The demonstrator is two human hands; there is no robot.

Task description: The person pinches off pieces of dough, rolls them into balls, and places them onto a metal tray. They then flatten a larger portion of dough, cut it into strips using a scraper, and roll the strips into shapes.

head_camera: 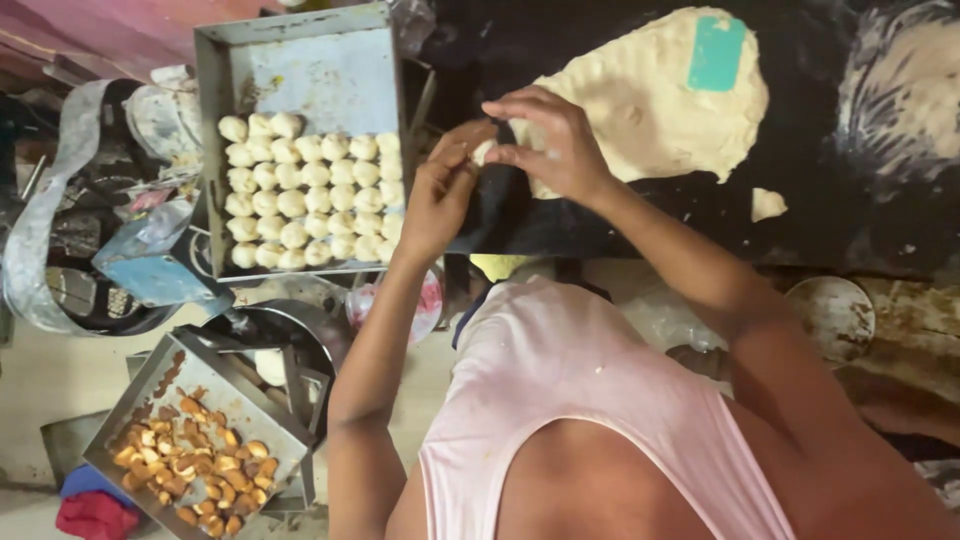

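Between the hands: a small pale lump of raw dough (484, 152) is pinched at the fingertips, over the dark bench (800, 180).
Left hand (440, 190): fingers curled narrow, thumb and fingertips closed on the near side of the lump.
Right hand (555, 140): arched over from the far side, fingertips also closed on the lump; both hands share the one piece.
Left of the left hand: a grey rectangular metal tray (330, 70) carries close rows of small round pale dough balls (310, 190); its far part is bare.
Beyond the right hand: a large flattened mass of pale dough (650, 110) lies on the bench with a flat teal plastic scraper (716, 52) resting on it, and a small torn-off scrap of dough (767, 203) sits well to the right.
Below the left arm: a second grey metal tray of browned baked pieces (195, 460) stands lower down, apart from the raw ones.
Risk, grip: the lump looks soft and held only by fingertips, so it could probably smear, tear or slip onto the bench.
Risk, tray: the balls sit touching one another; a piece set down carelessly could likely dent or stick to its neighbours.
Risk, edge: the tray's near rim seems to overhang things below, so a nudge from the left forearm might tip it.
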